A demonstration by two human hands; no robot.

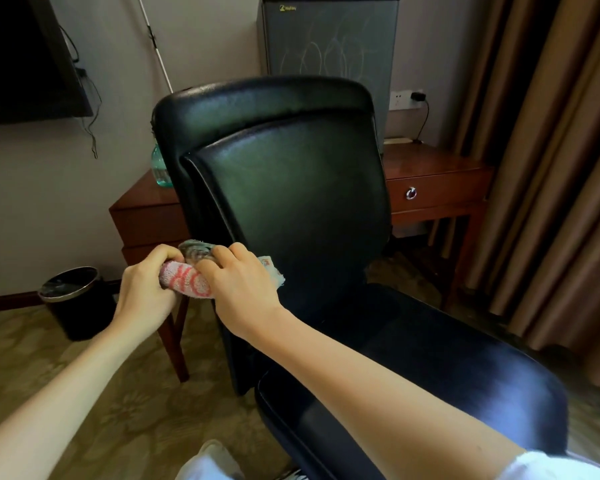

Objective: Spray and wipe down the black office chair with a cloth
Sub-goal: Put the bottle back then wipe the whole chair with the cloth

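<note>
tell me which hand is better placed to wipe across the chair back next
Right, likely. The right hand lies over the cloth against the chair back, whose broad front lies open beside it. The left hand grips the cloth's bunched end off the chair's side edge.

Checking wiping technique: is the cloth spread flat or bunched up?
Bunched up. The left hand and right hand both grip the cloth in a wad at the chair backrest edge; only one corner hangs loose.

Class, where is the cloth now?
Head view: the cloth is gripped by the left hand and right hand at the lower left edge of the chair backrest.
</note>
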